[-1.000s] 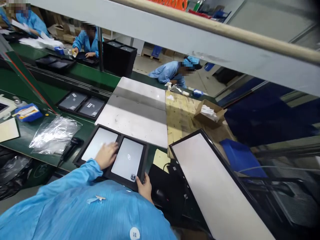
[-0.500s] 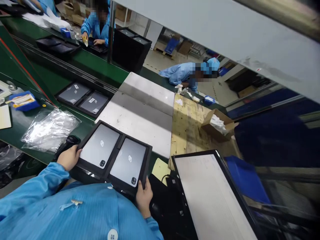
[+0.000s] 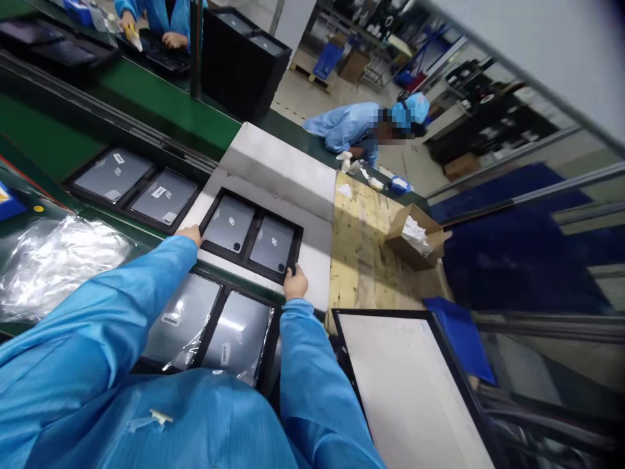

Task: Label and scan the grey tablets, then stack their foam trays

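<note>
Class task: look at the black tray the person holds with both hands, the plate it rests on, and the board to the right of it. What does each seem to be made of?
Black tray: probably moulded plastic, matte, with thin raised rims around two pockets. Plate: likely brushed metal, grey with a dull sheen and scuffs. Board: looks like bare wood or plywood, yellowish, with visible grain and stains. Left hand and right hand grip the tray's near corners.

A black tray (image 3: 251,236) of two tablets lies on the steel plate (image 3: 278,163).

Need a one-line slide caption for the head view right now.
Both hands, left hand and right hand, grip a black two-tablet tray on the steel plate, another bagged-tablet tray below.
</note>
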The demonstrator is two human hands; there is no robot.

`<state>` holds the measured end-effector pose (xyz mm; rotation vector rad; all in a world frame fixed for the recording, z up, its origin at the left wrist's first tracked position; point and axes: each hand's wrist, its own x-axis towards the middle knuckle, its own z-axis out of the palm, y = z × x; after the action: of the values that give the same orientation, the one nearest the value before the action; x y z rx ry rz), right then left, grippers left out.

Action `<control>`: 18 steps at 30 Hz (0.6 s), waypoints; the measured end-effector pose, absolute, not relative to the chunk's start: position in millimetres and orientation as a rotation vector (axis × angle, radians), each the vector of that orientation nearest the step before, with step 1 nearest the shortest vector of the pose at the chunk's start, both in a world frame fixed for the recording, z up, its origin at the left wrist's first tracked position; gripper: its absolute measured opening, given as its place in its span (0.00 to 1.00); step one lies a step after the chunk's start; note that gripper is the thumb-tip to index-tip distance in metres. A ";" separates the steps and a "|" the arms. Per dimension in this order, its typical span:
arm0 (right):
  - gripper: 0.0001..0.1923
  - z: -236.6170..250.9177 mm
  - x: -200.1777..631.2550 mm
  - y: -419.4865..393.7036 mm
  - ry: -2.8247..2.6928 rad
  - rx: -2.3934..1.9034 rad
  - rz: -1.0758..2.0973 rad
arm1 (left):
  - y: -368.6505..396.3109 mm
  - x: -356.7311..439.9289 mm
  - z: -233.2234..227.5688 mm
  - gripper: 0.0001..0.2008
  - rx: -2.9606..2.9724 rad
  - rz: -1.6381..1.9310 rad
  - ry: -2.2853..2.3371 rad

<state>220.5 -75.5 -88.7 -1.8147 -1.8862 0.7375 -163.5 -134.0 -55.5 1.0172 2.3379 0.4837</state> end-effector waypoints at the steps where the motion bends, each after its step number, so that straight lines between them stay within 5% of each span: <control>1: 0.20 -95.9 217.0 -73.6 -1.915 -1.833 0.721 | -138.1 -161.1 -65.8 0.14 1.007 0.447 2.353; 13: 0.24 -105.5 203.1 -89.2 -2.066 -1.865 0.482 | -146.0 -175.6 -83.6 0.20 0.971 0.579 2.247; 18: 0.33 -88.2 195.5 -171.4 -2.017 -1.704 0.378 | -170.9 -272.5 -65.3 0.10 0.421 1.160 2.556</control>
<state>195.5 -171.4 -88.2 -1.7040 -2.0166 0.3779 -272.5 -170.9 -65.3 0.4211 2.5564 1.1597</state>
